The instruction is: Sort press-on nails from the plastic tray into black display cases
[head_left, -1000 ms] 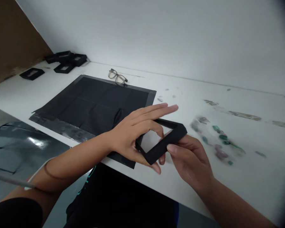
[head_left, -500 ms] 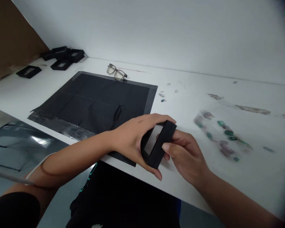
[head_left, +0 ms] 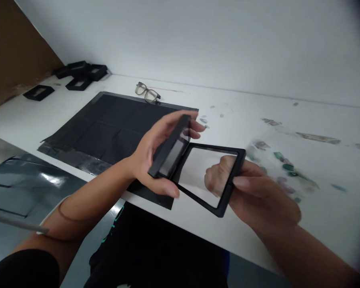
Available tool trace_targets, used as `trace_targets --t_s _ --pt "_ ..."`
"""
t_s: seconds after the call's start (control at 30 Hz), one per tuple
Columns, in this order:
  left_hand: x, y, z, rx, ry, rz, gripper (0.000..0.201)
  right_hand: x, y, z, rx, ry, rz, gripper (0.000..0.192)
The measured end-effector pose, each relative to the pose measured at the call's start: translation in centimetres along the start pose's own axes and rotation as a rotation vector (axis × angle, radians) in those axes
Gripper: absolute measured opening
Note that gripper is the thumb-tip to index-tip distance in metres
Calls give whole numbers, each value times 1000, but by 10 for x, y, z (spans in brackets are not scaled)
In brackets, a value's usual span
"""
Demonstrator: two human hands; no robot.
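A black hinged display case (head_left: pixel 205 148) with clear windows stands opened in a V between my hands, above the front of the white table. My left hand (head_left: pixel 151 156) wraps round its raised left half, thumb along the lower edge and fingertips past the upper edge. The right half lies tilted, its frame pinched at the far side by my right hand (head_left: pixel 258 192). Through the clear window of that half some of my right fingers show. Beneath my left forearm a black mat (head_left: pixel 123 128) lies on the table.
Eyeglasses (head_left: pixel 147 93) rest at the mat's back edge. Several black cases (head_left: pixel 81 74) are piled at the far left, with another black case (head_left: pixel 39 93) nearer. Green and brownish small pieces (head_left: pixel 288 166) lie scattered at the right. A white wall (head_left: pixel 213 44) rises behind the table (head_left: pixel 228 120).
The case, shut half a second ago, is now opened wide. My right hand has moved right with one half, while my left hand has tilted the other half up and to the left.
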State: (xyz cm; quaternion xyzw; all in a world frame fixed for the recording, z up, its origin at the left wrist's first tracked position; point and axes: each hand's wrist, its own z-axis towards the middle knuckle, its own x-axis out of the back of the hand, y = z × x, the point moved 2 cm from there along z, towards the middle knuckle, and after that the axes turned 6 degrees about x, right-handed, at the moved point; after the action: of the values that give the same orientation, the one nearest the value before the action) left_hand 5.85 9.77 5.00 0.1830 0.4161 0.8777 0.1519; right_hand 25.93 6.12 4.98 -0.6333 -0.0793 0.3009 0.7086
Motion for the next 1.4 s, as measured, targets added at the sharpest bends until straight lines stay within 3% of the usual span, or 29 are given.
trace_targets --t_s 0.17,0.27,0.4,0.5,0.73,0.9,1.1,1.17,1.27,1.4 --pt "3 3 0 6 169 32 83 0 3 6 -74 -58 -3 39" --pt "3 2 1 -26 139 91 78 3 14 7 -86 54 -95 46" --pt "10 -3 1 -14 153 23 71 7 29 7 -167 159 -187 33" --pt "18 -5 0 76 231 -77 66 6 33 6 -249 154 -223 26" --pt "23 -10 2 300 472 -143 26 -4 28 3 -248 59 -483 41" --pt "22 -21 8 303 517 -170 32 -3 33 1 -248 65 -555 46" --pt "29 -37 9 302 567 -21 41 -8 35 0 -238 -56 -1039 45" --pt "34 -39 9 289 585 28 41 -11 34 0 -241 -76 -1106 42" --pt "43 -41 9 325 546 35 42 -11 33 0 -236 -77 -1127 36" --pt "49 -45 7 448 397 14 53 -9 34 0 -237 -92 -1149 31"
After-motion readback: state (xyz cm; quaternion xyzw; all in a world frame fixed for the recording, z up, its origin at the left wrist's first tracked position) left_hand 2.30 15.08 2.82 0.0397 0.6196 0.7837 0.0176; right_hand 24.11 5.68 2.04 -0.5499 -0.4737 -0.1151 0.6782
